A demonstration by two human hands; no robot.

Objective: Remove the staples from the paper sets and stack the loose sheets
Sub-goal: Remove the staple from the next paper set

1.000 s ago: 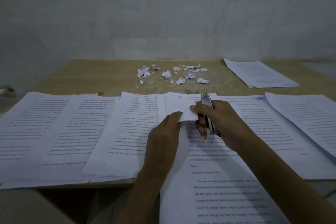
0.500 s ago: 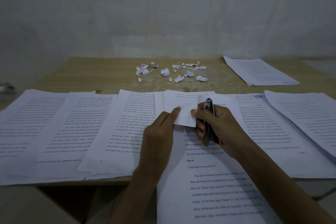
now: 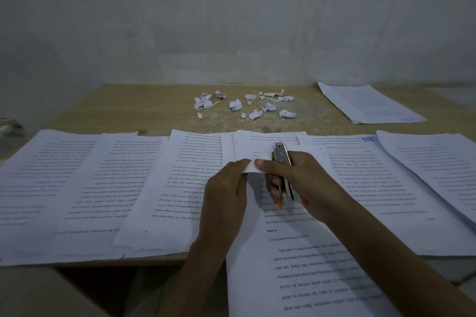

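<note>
Right hand [image 3: 304,183] grips a small metal stapler [image 3: 282,159], fingers curled round it. The stapler's long axis runs near-to-far, with the silver nose pointing toward the far wall. Right thumb and left hand [image 3: 224,188] pinch the raised corner of the paper set [image 3: 296,265], which lies lengthwise toward the person and overhangs the table [image 3: 128,105] edge.

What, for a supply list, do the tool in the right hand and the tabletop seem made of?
Tool: likely bare metal, given its shiny silver body; the orange ends look plastic. Tabletop: wood or wood-look laminate, matte tan, faintly mottled; which, unclear.
</note>
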